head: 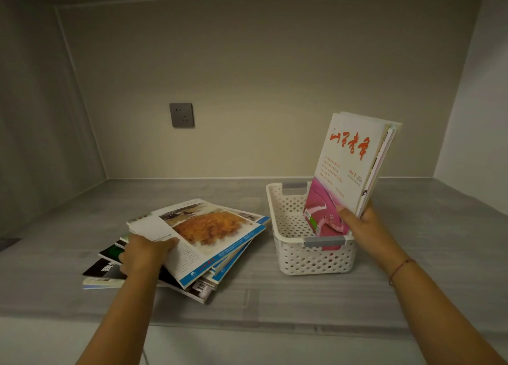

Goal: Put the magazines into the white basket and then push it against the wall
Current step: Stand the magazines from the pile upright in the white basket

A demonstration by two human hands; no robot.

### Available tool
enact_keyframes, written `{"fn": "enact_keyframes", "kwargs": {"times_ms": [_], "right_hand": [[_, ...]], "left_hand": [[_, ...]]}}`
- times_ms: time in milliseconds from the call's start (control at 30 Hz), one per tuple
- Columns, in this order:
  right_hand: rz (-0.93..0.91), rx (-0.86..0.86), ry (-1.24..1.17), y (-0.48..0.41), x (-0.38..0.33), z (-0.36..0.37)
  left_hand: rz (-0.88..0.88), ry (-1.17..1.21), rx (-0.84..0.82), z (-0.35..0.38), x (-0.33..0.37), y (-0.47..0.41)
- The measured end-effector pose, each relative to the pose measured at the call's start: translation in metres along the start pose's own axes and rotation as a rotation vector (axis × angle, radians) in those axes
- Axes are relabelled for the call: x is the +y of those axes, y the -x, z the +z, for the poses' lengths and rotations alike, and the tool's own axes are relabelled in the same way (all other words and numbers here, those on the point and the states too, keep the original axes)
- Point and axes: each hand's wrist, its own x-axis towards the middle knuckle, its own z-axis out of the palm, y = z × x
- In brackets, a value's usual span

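A white perforated basket (297, 257) with grey handles stands on the grey counter, right of centre, well short of the back wall. My right hand (365, 227) grips a few upright magazines (349, 166) by their lower edge; their bottom ends sit inside the basket, and the front one has a white cover with red characters and a pink picture. To the left lies a messy pile of several magazines (176, 271). My left hand (144, 253) grips the top magazine (209, 230) of that pile, a blue-edged one with an orange picture, and lifts its near left side.
A grey wall socket (181, 115) is on the back wall (261, 76) above the counter. Side walls close the alcove on the left and right. The counter's front edge (247, 323) runs below the pile and the basket.
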Motion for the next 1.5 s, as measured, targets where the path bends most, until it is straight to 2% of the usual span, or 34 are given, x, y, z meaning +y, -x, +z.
{"fn": "enact_keyframes", "kwargs": {"times_ms": [167, 300, 367, 567, 667, 834, 1068, 1201, 1401, 1501], "right_hand": [[-0.007, 0.007, 0.007, 0.0, 0.0, -0.001], [-0.008, -0.003, -0.005, 0.0, 0.001, 0.0], [-0.007, 0.002, 0.001, 0.0, 0.0, 0.0], [-0.029, 0.0, 0.004, -0.001, 0.0, 0.001], [-0.015, -0.017, -0.01, -0.001, 0.0, 0.001], [-0.034, -0.029, -0.045, 0.001, -0.002, 0.002], [-0.042, -0.072, -0.051, 0.002, -0.004, -0.001], [-0.096, -0.072, -0.03, 0.002, -0.009, -0.002], [-0.107, -0.09, -0.041, 0.005, -0.011, -0.004], [-0.108, -0.127, -0.011, 0.005, -0.012, -0.007]], "left_hand": [[-0.118, 0.496, -0.124, -0.012, 0.007, 0.001], [-0.102, 0.873, -0.405, -0.022, 0.031, 0.012], [0.004, 0.877, -0.407, -0.022, 0.044, 0.02], [0.383, 0.845, -0.095, -0.012, 0.103, 0.069], [0.542, 0.846, -0.026, -0.001, 0.135, 0.1], [0.667, 0.773, -0.075, 0.031, 0.169, 0.147], [0.675, 0.648, -0.21, 0.086, 0.159, 0.185], [0.731, 0.597, -0.418, 0.09, 0.156, 0.189], [0.787, 0.468, -1.063, 0.082, 0.142, 0.18], [0.822, 0.375, -1.241, 0.074, 0.139, 0.171]]}}
